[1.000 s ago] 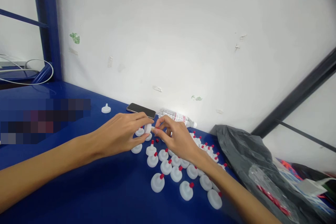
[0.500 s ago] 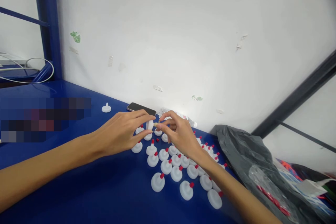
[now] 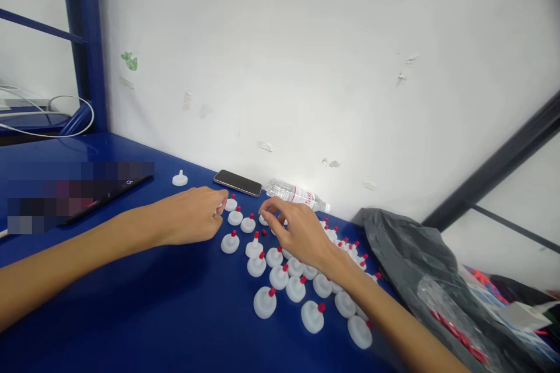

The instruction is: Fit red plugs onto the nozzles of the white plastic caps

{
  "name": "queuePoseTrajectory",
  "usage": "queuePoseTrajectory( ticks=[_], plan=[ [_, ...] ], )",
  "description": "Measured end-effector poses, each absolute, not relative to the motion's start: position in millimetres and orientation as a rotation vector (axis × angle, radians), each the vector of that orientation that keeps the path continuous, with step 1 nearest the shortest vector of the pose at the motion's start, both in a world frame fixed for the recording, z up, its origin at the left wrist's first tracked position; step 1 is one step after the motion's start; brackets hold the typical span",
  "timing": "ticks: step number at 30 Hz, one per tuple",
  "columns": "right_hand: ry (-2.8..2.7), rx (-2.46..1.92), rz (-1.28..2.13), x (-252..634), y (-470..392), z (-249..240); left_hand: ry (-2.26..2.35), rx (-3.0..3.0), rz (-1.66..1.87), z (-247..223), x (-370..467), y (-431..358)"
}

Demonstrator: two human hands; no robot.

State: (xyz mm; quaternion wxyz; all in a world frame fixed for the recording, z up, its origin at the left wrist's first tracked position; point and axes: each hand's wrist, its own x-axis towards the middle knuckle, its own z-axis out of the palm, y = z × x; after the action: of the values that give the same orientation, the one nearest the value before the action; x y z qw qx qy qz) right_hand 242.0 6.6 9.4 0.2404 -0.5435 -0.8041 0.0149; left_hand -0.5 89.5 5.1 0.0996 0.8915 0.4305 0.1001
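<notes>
My left hand [image 3: 195,215] is closed in a fist above the table. A sliver of a white plastic nozzle cap [image 3: 219,207] shows between its fingers, mostly hidden. My right hand [image 3: 300,230] hovers over the group of caps, fingers loosely curved, thumb and index tips slightly apart, with nothing visible between them. Around and below both hands stand several white nozzle caps with red tips [image 3: 265,303]. A small loose red tip [image 3: 263,233] lies among them. One white nozzle cap without a red tip [image 3: 179,178] sits apart, beyond my left wrist.
A phone [image 3: 238,182] and a clear plastic bottle [image 3: 295,192] lie along the wall on the blue table [image 3: 175,315]. A dark grey plastic bag [image 3: 394,262] is at the right, with a clear bag of red pieces [image 3: 457,332] on it. A blurred-out dark device [image 3: 109,198] lies left.
My hands have moved apart. The left drew back leftward with the white nozzle cap closed in its fingers; the right let go of the cap's tip.
</notes>
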Motion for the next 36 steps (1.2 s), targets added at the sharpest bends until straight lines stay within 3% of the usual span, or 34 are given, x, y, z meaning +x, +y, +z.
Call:
queuePoseTrajectory(
  ticks=[10,20,27,36],
  plan=[
    [-2.232,-1.523,-0.024,240.6,5.6,6.4,1.205,2.525,-0.044,8.4,-13.2,93.1],
    [-2.263,-1.497,-0.024,239.9,4.6,6.6,1.109,2.404,0.133,-2.2,-14.4,102.0],
    [-2.189,-1.404,0.027,232.4,-0.3,7.1,1.005,2.222,0.678,11.1,7.4,91.7],
    [-2.031,-1.21,0.074,227.7,-4.2,4.5,0.698,1.792,0.61,4.7,14.9,78.4]
  ],
)
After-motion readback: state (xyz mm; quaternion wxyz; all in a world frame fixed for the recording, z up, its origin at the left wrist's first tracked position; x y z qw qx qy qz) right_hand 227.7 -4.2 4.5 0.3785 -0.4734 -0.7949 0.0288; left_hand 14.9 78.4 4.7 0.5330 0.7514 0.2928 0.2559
